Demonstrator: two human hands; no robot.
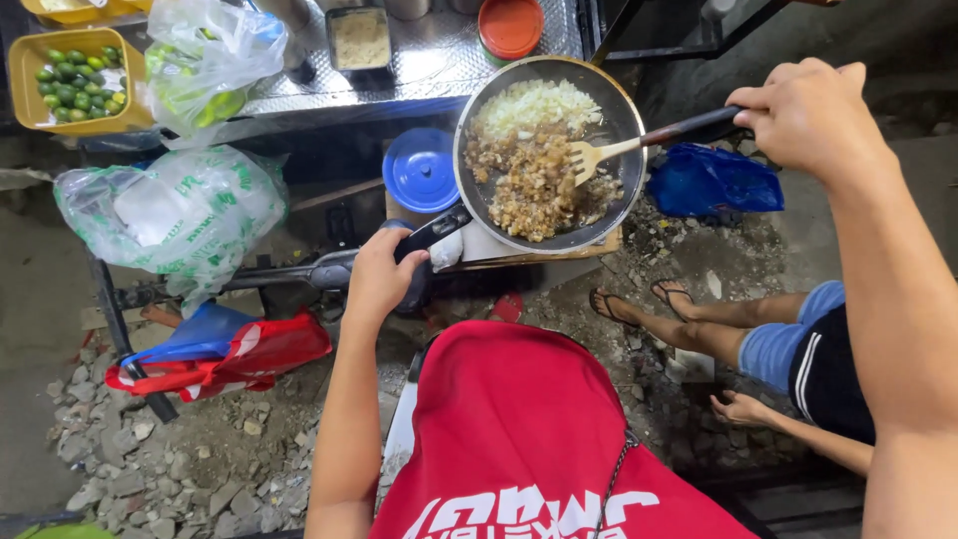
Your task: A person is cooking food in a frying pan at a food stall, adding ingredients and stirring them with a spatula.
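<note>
A dark frying pan [619, 110] holds chopped browned meat and pale diced onion [534, 150]. My left hand [379, 274] grips the pan's black handle [434, 232] at the lower left. My right hand [803, 115] is closed on the dark handle of a slotted wooden spatula [599, 155], whose pronged end rests in the food at the pan's right side. My red shirt fills the bottom centre.
A blue lid [419, 170] lies left of the pan. Behind stand a metal counter [429, 65], a yellow tray of small green limes [75, 80], plastic bags [175, 215] and an orange-lidded jar [510, 25]. Another person sits at the right, legs [718, 324] stretched over rubble.
</note>
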